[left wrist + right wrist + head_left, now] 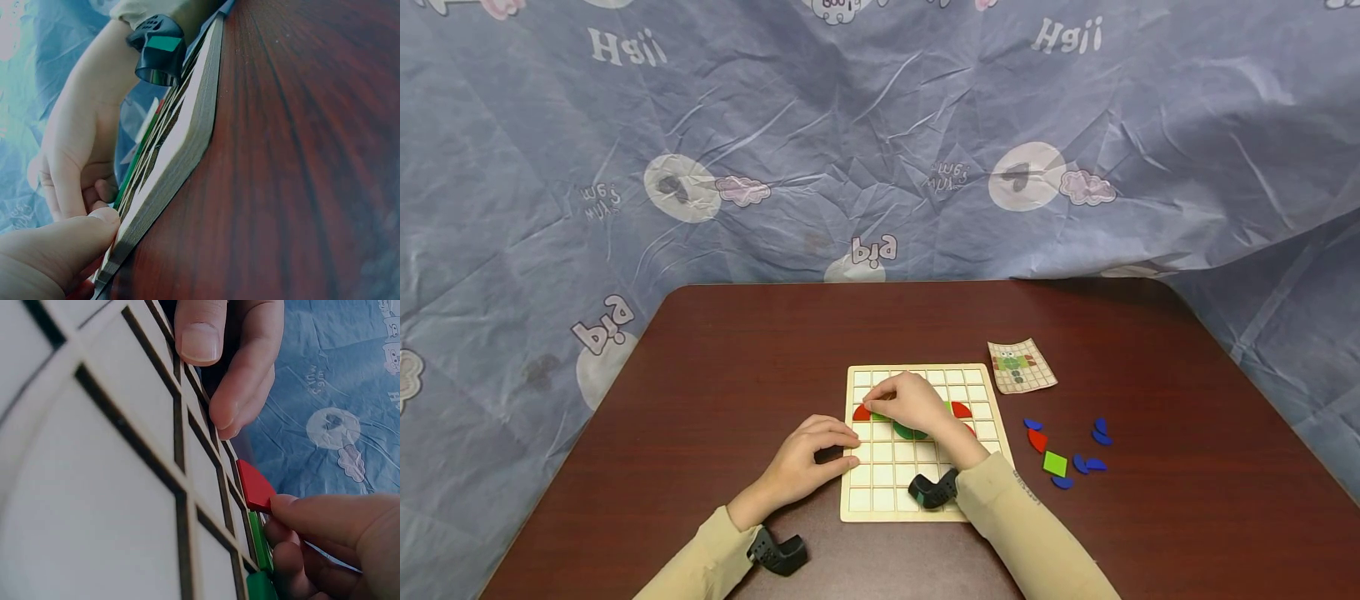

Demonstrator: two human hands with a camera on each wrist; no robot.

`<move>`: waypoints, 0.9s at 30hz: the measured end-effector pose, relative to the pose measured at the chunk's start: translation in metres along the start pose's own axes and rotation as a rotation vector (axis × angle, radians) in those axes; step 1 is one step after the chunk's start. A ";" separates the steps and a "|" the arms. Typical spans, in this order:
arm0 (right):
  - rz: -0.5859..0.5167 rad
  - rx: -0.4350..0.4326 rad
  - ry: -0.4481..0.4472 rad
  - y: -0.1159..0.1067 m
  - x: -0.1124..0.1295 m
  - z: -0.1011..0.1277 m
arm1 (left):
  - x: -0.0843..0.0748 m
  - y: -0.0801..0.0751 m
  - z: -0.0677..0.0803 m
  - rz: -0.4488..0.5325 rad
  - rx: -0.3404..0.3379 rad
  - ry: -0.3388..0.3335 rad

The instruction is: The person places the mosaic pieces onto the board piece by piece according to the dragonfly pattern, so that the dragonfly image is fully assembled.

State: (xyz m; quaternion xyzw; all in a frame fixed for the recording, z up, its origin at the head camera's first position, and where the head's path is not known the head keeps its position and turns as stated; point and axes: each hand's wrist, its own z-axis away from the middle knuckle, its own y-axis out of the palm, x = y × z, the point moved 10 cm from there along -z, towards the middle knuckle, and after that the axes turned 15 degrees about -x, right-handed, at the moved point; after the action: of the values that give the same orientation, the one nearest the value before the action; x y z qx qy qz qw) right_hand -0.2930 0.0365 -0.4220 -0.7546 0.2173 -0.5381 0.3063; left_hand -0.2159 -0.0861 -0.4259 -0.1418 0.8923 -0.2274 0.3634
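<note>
On the dark red counter (715, 367), a person's left hand (808, 462) is resting against the left edge of a pale wooden grid board (880, 492), its fingers curling lightly onto the rim and its thumb pressing the board's side, so this grip is steadying the board rather than lifting it. Just to the right, over the board's upper rows, the right hand (913, 402) is reaching across, and its grip is pinching a flat green piece (259, 540) at the fingertips; this piece is lying in a cell beside a red quarter-round piece (255, 486) near the board's left side. Another red piece (961, 409) is showing at the right of the hand, and a dark green round piece (910, 432) is peeking out beneath it. Farther right, off the board, a small pattern card (1021, 365) is lying flat, and below it loose blue, red and green pieces (1063, 454) are sitting scattered on the counter.
</note>
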 end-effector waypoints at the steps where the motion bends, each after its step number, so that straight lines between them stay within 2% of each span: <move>1: -0.003 -0.004 -0.001 0.000 0.000 0.000 | 0.000 0.000 0.000 -0.001 0.000 0.001; 8: 0.010 -0.015 0.007 0.000 -0.001 0.000 | 0.001 0.001 0.000 -0.010 0.002 0.000; 12: -0.001 -0.022 0.014 -0.009 0.001 0.001 | 0.000 0.000 0.000 -0.006 0.003 0.003; 19: -0.038 -0.068 0.006 -0.042 0.000 0.004 | -0.001 0.001 0.001 0.004 0.006 0.018; 27: -0.033 -0.133 0.018 -0.083 -0.023 0.018 | -0.001 -0.003 0.001 -0.001 -0.043 0.005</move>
State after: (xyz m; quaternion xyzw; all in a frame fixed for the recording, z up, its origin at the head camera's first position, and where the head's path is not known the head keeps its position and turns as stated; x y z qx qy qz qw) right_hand -0.2840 0.1152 -0.3842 -0.7719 0.2426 -0.5343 0.2445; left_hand -0.2147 -0.0885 -0.4244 -0.1491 0.8978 -0.2089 0.3578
